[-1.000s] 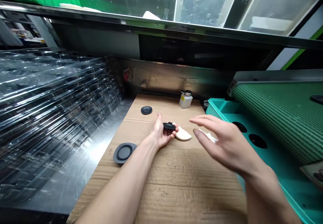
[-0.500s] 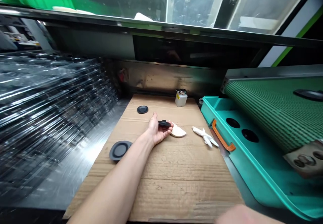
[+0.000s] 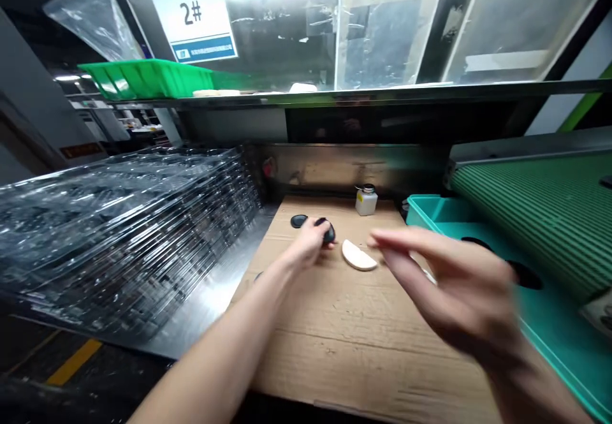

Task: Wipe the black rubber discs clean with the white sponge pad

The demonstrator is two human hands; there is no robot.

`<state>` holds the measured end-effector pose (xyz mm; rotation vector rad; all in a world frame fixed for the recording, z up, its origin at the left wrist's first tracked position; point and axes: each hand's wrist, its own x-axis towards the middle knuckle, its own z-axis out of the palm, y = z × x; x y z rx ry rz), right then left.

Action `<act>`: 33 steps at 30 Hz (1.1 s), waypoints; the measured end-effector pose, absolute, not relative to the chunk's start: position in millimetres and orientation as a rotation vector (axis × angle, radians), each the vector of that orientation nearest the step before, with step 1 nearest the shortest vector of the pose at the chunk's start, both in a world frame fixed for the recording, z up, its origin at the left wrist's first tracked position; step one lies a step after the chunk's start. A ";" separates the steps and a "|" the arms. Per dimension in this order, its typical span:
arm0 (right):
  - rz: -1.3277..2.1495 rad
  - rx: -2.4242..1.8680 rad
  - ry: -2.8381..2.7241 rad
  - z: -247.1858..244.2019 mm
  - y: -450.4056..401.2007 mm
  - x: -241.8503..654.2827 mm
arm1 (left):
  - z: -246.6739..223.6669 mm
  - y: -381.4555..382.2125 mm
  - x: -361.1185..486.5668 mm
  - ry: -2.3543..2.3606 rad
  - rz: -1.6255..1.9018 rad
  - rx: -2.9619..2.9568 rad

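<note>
My left hand [image 3: 308, 242] is closed around a small black round part [image 3: 327, 231], tilted up on edge above the cardboard sheet [image 3: 329, 341]. Just left of it lies another black disc [image 3: 299, 221]. A white half-round pad [image 3: 357, 256] rests flat between my two hands. My right hand [image 3: 459, 290] is raised over the right side of the cardboard, blurred by motion. Its index finger and thumb stretch forward with a gap behind their tips, and I see nothing in them. A white item [image 3: 429, 276] is mostly covered by this hand.
A white bottle [image 3: 366, 201] with a dark cap stands at the back. Stacked clear plastic trays [image 3: 191, 239] fill the left. On the right are a teal bin [image 3: 554, 354] holding black discs and a green conveyor belt [image 3: 540, 194]. A green basket [image 3: 143, 80] sits on the shelf above.
My right hand has come up from the bottom edge to over the board. The left hand has turned the black part from flat to upright. The view has tilted up.
</note>
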<state>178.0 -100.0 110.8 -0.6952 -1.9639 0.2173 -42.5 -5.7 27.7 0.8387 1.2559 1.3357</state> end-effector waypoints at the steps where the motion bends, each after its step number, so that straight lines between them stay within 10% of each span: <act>1: 0.231 -0.760 -1.972 103.0 -75.8 165.6 | 33.9 -3.5 -58.3 1.307 1.319 0.893; 10: 0.148 -1.125 -2.325 -6.1 5.7 145.2 | 52.6 39.3 -171.5 1.762 1.075 1.181; 33: 0.287 -1.125 -2.349 -5.1 3.9 151.6 | 31.2 72.6 -146.2 2.138 0.421 1.767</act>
